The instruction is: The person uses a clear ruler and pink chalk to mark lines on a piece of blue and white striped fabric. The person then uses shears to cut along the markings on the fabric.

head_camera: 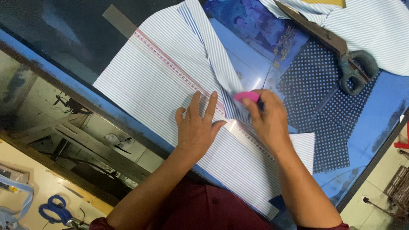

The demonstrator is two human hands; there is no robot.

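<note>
A piece of blue-and-white striped fabric (162, 72) lies spread on a blue table (383, 106). A long clear ruler (170, 64) lies diagonally across it. My left hand (197, 127) presses flat on the fabric and ruler, fingers spread. My right hand (266, 119) pinches a pink piece of tailor's chalk (246, 96) against the ruler's edge, where a narrow striped strip (217, 51) crosses the fabric.
Large dark metal shears (341, 51) lie at the upper right, over more striped cloth (375, 25). Navy polka-dot fabric (319, 93) sits right of my right hand. Blue-handled scissors (53, 208) lie on the floor, lower left, beyond the table edge.
</note>
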